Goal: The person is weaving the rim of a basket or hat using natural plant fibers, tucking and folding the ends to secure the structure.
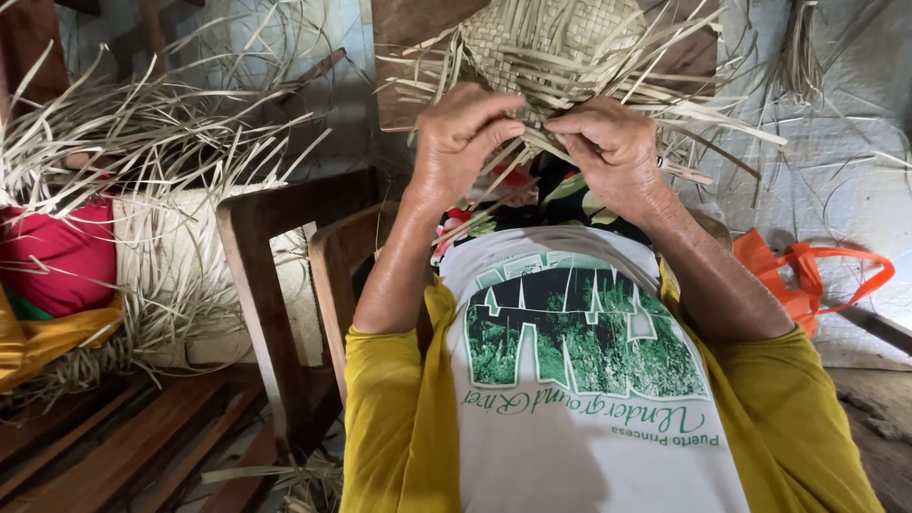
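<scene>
A half-woven mat of pale dried palm strips (546, 43) rests against a dark wooden board (408, 38) in front of me, loose strip ends fanning out from its lower edge. My left hand (456, 138) pinches strips at the weave's lower left edge. Close beside it, my right hand (613, 147) grips strips at the lower right. The fingertips of both hands nearly meet at the middle of the edge. Below them lie my yellow sleeves and white printed shirt.
A brown wooden chair frame (275, 275) stands to my left. Behind it sits a woven basket (180, 266) with loose strips and red and yellow cloth (57, 261). An orange bag (807, 275) lies on the right by the pale wall.
</scene>
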